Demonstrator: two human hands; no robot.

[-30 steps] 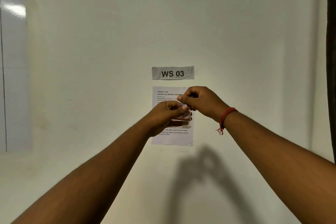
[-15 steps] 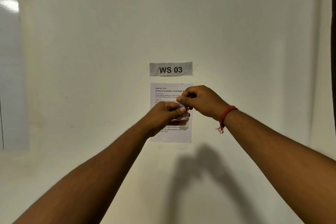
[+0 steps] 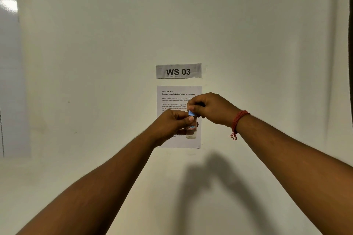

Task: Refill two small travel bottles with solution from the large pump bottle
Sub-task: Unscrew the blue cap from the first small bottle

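Held up in front of a pale wall [image 3: 248, 34], at arm's length, one small clear travel bottle [image 3: 191, 129]. Wrapped around its upper body: the left hand [image 3: 172, 123], fingers curled from the left side, thumb tip pressing near the neck. Upright or nearly so, the lower half of the bottle showing below that grip, glass-clear with a small red-and-blue label. Contents: hard to tell, seemingly little or nothing in the clear lower part.

On top, one blue cap [image 3: 191, 113], pinched from above by the right hand [image 3: 211, 108], thumb and curled fingers closing on it. Cap sitting on the bottle's neck; whether seated or loose, impossible to tell. Both grips closed tight, the two hands almost touching at the cap.

Around the right wrist, one red thread bracelet [image 3: 237, 122] with a frayed tail hanging down.

Behind the hands, taped to the wall, one printed instruction sheet [image 3: 178, 99] headed "Contact Lens Solution Travel Bottle Refill", partly covered by the hands and the bottle. Just above it, one strip label [image 3: 178, 71] reading "WS 03". At the far left edge, one glossy whiteboard [image 3: 9, 63] with a glare spot. Below the hands, a dark shadow [image 3: 214, 187] of both arms on the wall.
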